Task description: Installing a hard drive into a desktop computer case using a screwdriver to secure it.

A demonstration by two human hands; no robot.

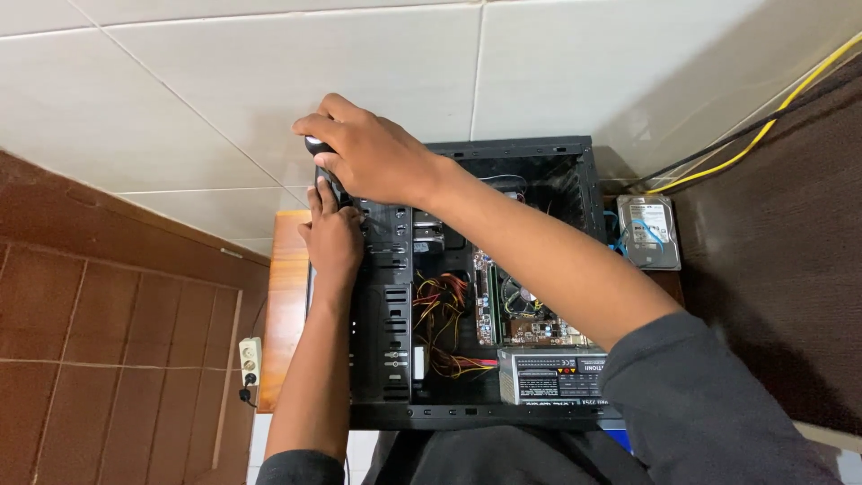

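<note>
Head view looks down on an open black computer case [476,418] lying on a small wooden table [285,296], its motherboard, bundled wires and power supply exposed. At the case's front edge, the right hand [373,157] is wrapped tight around a black screwdriver handle [316,145]. The left hand [332,235] rests beside it, fingers curled against the drive-bay frame.

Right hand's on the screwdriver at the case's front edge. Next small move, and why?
Probably keep turning in place: the right hand grips the black-handled screwdriver upright at the open black computer case, and the left hand steadies its shaft there. The tip is hidden.
</note>
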